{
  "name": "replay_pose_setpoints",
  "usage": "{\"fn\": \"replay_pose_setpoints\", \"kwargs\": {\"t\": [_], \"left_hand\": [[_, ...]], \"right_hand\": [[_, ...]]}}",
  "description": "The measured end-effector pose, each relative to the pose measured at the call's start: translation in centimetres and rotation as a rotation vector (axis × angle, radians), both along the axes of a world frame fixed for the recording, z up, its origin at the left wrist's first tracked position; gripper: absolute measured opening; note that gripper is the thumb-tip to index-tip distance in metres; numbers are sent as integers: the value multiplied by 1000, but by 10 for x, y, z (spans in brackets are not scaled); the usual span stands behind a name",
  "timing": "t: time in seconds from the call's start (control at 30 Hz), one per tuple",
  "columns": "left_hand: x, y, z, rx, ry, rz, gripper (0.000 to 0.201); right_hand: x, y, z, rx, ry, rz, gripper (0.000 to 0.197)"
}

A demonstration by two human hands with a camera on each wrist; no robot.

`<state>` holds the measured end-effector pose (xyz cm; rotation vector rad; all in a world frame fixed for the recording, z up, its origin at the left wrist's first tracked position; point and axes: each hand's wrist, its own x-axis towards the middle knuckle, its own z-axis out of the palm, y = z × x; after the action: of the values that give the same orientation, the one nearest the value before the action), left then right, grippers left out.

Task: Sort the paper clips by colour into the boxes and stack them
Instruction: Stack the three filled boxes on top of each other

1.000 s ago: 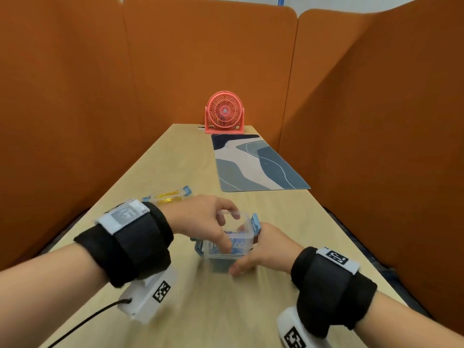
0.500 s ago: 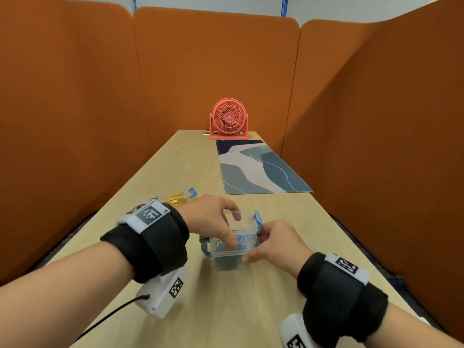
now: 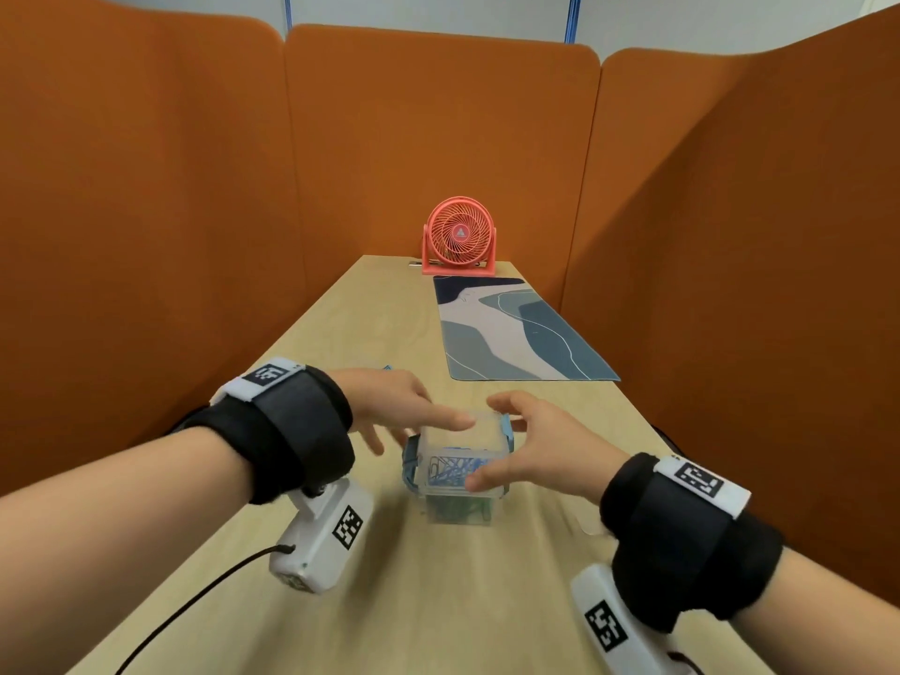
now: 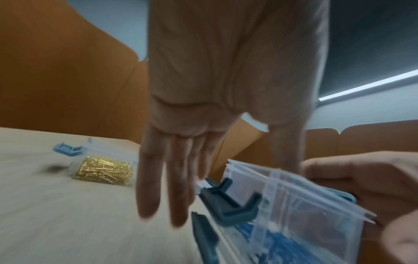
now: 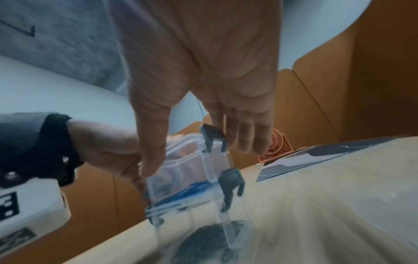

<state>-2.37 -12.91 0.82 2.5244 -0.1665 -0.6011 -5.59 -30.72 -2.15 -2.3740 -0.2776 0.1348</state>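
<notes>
Box of blue clips (image 3: 458,467) stacked on second clear box (image 3: 458,513) mid-worktop (image 3: 438,616), apart from side edges, right hand (image 3: 540,445) pinching its rims, left hand (image 3: 389,406) spread, forefinger (image 3: 450,421) on top, box of gold clips (image 4: 103,169) toward left edge, mat (image 3: 516,333), fan (image 3: 460,236) at far edge.

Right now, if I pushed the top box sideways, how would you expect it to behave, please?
The top box looks like rigid clear plastic, so it should not flex. It holds only a shallow layer of blue clips, so it is probably light. Perched on the lower box, it might slide or tip off.
</notes>
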Motion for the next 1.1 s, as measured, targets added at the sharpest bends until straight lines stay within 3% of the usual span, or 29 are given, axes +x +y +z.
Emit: {"fn": "replay_pose_setpoints", "kwargs": {"t": [0.17,0.57,0.67,0.83,0.93,1.03,1.1], "left_hand": [[9,2,-10,-13,55,163,43],[16,-4,-15,-34,81,252,19],[16,0,-14,-54,70,255,24],[43,20,0,-95,-193,305,42],[66,39,-7,136,-416,282,39],[90,56,-33,419,-422,231,65],[102,63,-53,506,-373,230,84]], "right_hand": [[2,8,-6,-1,-119,-26,71],[4,9,-5,-5,-153,-63,71],[5,9,-5,-12,-144,-62,72],[7,7,-5,-2,-152,-36,75],[7,3,-1,59,-57,-18,80],[10,-5,1,113,12,-69,55],[12,-9,-1,164,53,-88,35]]}}
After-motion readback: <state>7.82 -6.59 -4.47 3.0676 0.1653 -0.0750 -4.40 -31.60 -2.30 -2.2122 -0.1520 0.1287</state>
